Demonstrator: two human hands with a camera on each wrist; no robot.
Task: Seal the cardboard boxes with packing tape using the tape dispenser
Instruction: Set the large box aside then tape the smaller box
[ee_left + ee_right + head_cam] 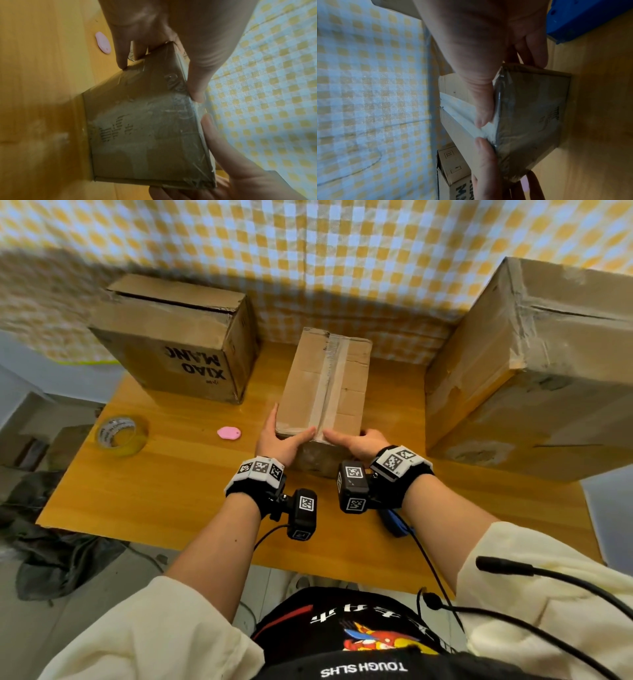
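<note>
On table [191, 491], taped box [329, 385] in both hands' grip, left hand [279, 440], right hand [359, 441]; fingertips hidden.

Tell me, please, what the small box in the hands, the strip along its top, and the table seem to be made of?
Small box: brown cardboard, matte, with creased, worn edges. Strip: likely plastic packing tape, pale, slightly glossy and wrinkled at the near end. Table: wood or wood-look laminate, smooth, orange-yellow with grain lines; which one cannot be told.

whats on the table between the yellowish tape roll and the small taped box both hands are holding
A small pink oval object lies on the bare wooden table, between the yellowish tape roll and the small taped cardboard box; the head view shows it.
</note>
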